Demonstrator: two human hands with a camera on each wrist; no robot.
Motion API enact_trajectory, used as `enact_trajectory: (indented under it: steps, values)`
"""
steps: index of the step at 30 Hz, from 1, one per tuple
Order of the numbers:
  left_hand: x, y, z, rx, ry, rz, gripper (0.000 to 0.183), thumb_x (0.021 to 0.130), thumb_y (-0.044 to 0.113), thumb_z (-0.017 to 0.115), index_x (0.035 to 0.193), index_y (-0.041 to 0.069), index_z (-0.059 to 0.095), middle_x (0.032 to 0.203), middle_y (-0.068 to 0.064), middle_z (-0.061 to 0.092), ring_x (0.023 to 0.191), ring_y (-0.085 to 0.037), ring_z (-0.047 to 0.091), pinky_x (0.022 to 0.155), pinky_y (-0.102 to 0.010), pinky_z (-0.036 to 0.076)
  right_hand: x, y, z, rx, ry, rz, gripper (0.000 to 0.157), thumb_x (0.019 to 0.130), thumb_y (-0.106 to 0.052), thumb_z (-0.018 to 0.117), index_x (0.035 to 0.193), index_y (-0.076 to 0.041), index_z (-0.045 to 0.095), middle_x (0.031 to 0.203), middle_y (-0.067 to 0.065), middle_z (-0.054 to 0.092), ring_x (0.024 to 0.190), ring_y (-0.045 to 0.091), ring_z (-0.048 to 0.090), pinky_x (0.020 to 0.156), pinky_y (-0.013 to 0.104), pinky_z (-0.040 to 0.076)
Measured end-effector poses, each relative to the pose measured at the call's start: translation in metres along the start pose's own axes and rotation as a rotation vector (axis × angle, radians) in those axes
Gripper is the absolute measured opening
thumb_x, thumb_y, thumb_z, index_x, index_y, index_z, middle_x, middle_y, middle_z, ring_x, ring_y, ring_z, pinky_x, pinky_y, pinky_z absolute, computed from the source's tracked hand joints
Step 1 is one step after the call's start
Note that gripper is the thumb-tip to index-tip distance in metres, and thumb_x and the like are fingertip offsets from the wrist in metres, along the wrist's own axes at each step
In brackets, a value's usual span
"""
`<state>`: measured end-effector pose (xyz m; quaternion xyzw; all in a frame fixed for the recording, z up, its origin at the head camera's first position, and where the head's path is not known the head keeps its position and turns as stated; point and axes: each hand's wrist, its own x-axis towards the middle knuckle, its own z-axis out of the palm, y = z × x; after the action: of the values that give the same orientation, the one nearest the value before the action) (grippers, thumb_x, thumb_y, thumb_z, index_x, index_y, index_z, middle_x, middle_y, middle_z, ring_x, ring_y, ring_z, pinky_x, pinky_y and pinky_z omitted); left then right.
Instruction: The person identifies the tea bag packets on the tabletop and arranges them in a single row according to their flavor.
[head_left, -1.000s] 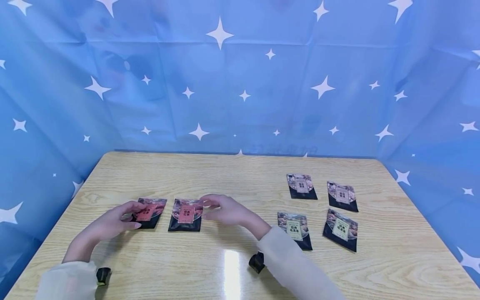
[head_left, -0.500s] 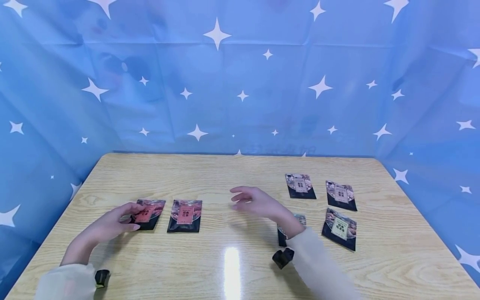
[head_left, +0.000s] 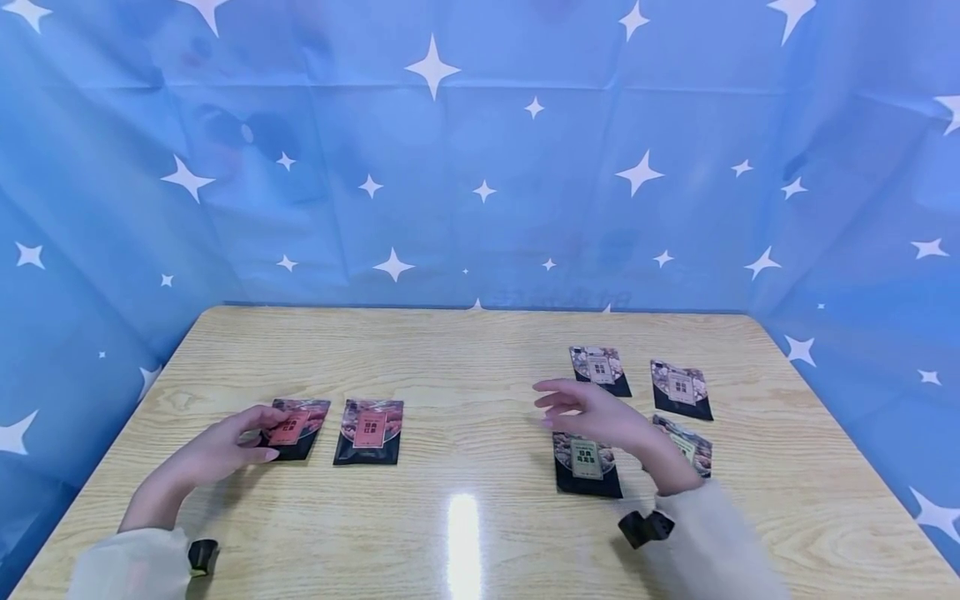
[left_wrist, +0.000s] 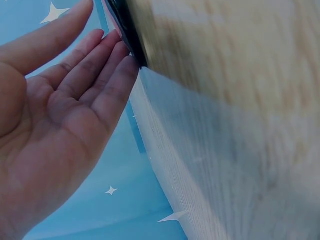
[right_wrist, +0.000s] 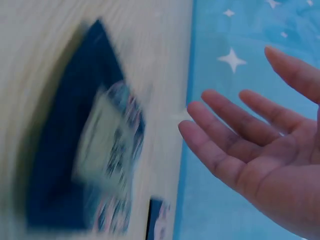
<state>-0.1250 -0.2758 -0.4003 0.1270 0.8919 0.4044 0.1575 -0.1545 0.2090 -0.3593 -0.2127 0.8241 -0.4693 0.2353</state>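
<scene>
My left hand (head_left: 217, 446) rests with its fingertips on a black sachet with a red label (head_left: 292, 429), lying flat at the left of the table. In the left wrist view, that hand's fingers (left_wrist: 95, 80) extend to the dark edge of the sachet, and the thumb stays apart. A second red-labelled sachet (head_left: 369, 432) lies just to its right. Over on the right, my right hand (head_left: 600, 417) hovers empty above a green-labelled sachet (head_left: 587, 467), hiding its top. The right wrist view has the palm (right_wrist: 270, 165) facing the camera with fingers spread, beside the blurred sachet (right_wrist: 105, 145).
Behind the right forearm, another green-labelled sachet (head_left: 693, 446) is partly covered. Two sachets with pale pink labels lie farther back, one nearer the middle (head_left: 600, 367) and one to the right (head_left: 681, 390). A blue star-patterned curtain (head_left: 480, 150) encloses the wooden table (head_left: 450, 350).
My right hand has left the second red-labelled sachet's edge and swung right, over the green-labelled sachet. My left hand stays at its sachet.
</scene>
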Motion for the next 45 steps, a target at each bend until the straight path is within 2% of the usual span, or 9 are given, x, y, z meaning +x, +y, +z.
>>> enact_trajectory:
  steps: [5,11,15,21,25,30,35,39,45]
  values:
    - [0.0,0.001,-0.001,-0.007,0.005,-0.001,0.051,0.084,0.009,0.064,0.126,-0.01,0.042,0.127,-0.031,0.041,0.118,-0.051,0.034,0.09,-0.058,0.037,-0.025,0.014,-0.007,-0.015,-0.004,0.01,0.056,0.091,-0.016,0.057,0.137,0.005,0.033,0.129,0.028,0.043,0.119,0.042,0.041,0.087,0.041,0.047]
    - [0.001,0.001,-0.001,-0.008,0.004,-0.003,0.052,0.084,0.009,0.064,0.127,-0.009,0.043,0.128,-0.031,0.041,0.119,-0.051,0.033,0.091,-0.059,0.035,-0.049,0.028,-0.009,0.013,-0.002,0.034,0.06,0.09,-0.017,0.059,0.138,0.005,0.031,0.132,0.027,0.041,0.122,0.043,0.037,0.085,0.032,0.048]
    - [0.001,0.0,-0.001,0.003,0.005,0.004,0.051,0.084,0.009,0.064,0.127,-0.01,0.043,0.127,-0.031,0.041,0.118,-0.051,0.033,0.091,-0.058,0.035,-0.061,0.032,-0.008,-0.013,0.019,0.007,0.06,0.089,-0.016,0.059,0.138,0.006,0.031,0.132,0.027,0.042,0.121,0.044,0.038,0.084,0.028,0.047]
    - [0.0,0.0,0.0,0.006,-0.001,0.0,0.052,0.084,0.008,0.064,0.127,-0.011,0.042,0.127,-0.032,0.04,0.118,-0.052,0.033,0.09,-0.059,0.036,-0.07,0.036,-0.003,0.034,0.003,0.022,0.058,0.09,-0.013,0.058,0.137,0.007,0.031,0.135,0.029,0.037,0.122,0.046,0.035,0.085,0.022,0.046]
    - [0.0,-0.001,-0.001,0.005,-0.004,-0.004,0.052,0.084,0.009,0.064,0.127,-0.011,0.041,0.127,-0.032,0.04,0.118,-0.052,0.033,0.09,-0.059,0.036,-0.071,0.041,0.001,0.05,-0.008,0.019,0.058,0.09,-0.013,0.058,0.138,0.007,0.03,0.137,0.03,0.033,0.124,0.046,0.032,0.088,0.025,0.045]
    - [0.0,0.001,-0.001,-0.004,0.0,-0.008,0.052,0.084,0.01,0.064,0.127,-0.009,0.043,0.128,-0.031,0.041,0.118,-0.052,0.033,0.09,-0.059,0.036,-0.069,0.044,0.002,0.036,-0.016,0.009,0.059,0.091,-0.015,0.057,0.139,0.006,0.03,0.138,0.03,0.032,0.124,0.046,0.032,0.092,0.04,0.043]
    - [-0.001,0.001,-0.001,-0.003,0.0,-0.002,0.052,0.084,0.012,0.065,0.127,-0.009,0.043,0.128,-0.031,0.041,0.118,-0.051,0.034,0.089,-0.06,0.036,-0.063,0.043,0.003,0.024,-0.032,0.002,0.06,0.091,-0.016,0.057,0.139,0.004,0.03,0.138,0.028,0.033,0.124,0.043,0.033,0.094,0.048,0.039]
    - [0.0,0.0,-0.002,-0.019,-0.004,0.002,0.052,0.085,0.01,0.064,0.127,-0.01,0.041,0.128,-0.032,0.04,0.119,-0.05,0.034,0.09,-0.058,0.036,-0.053,0.041,0.006,0.002,-0.04,-0.005,0.06,0.09,-0.018,0.058,0.139,0.003,0.03,0.139,0.026,0.033,0.125,0.043,0.033,0.096,0.051,0.036]
    - [0.0,-0.001,-0.001,-0.017,-0.005,0.0,0.053,0.084,0.011,0.065,0.127,-0.011,0.041,0.128,-0.032,0.04,0.119,-0.05,0.034,0.09,-0.057,0.037,-0.034,0.037,0.013,0.018,-0.054,0.032,0.062,0.089,-0.019,0.061,0.14,0.001,0.032,0.14,0.022,0.035,0.128,0.039,0.031,0.098,0.049,0.035]
